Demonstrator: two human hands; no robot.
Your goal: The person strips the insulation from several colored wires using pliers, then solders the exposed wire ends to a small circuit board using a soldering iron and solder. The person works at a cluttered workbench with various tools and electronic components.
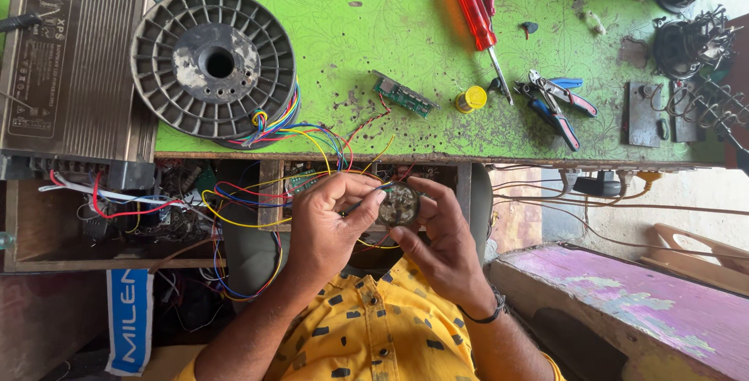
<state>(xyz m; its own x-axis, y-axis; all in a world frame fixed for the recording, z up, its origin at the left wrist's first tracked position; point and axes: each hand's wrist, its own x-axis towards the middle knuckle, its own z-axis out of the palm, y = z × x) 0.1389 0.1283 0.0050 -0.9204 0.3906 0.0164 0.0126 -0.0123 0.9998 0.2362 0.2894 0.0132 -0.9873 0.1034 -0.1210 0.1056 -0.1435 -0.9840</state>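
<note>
My right hand (441, 241), with a dark band on its wrist, holds a small round metal part (400, 204) just below the bench edge. My left hand (331, 225) pinches a thin dark tool or wire (357, 207) whose tip touches the left side of the round part. Coloured wires (312, 138) run from the spool down past my left hand. A small green circuit board (403, 94) with a red lead lies on the bench just above my hands.
On the green bench (367, 14) stand a large grey wire spool (212, 65) and a metal-cased power unit (66, 69). A red screwdriver (477, 18), a yellow cap (471, 99) and blue-handled pliers (555, 104) lie to the right. A purple ledge (640, 303) sits lower right.
</note>
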